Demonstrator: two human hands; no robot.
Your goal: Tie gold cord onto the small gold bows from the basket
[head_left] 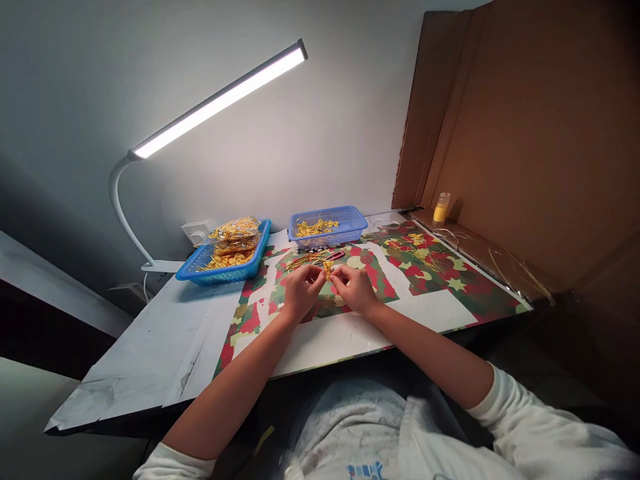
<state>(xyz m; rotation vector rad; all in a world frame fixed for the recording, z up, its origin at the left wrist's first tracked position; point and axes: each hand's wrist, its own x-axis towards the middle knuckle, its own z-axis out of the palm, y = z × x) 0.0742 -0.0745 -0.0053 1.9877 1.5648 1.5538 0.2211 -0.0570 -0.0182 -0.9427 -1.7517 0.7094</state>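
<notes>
Between my two hands, over the camouflage-patterned table cover, is a small yellow ribbon bow [328, 268]. My left hand [303, 288] pinches it from the left side with thumb and forefinger. From the right, my right hand [354, 287] pinches at the same bow. Just beyond my fingers lie a bunch of thin gold ties [304, 260] and a pair of small scissors or snips with a pink handle [336, 255]. Some small silvery round pieces [320, 249] sit behind them.
A blue basket [220, 275] at left holds yellow bows and plastic bags of them. A bluish-purple basket [350, 233] at the back holds more. Loose yellow bows with strings [423, 253] and a yellow-filled bottle [441, 209] are at right. A lit lamp [220, 100] hangs above.
</notes>
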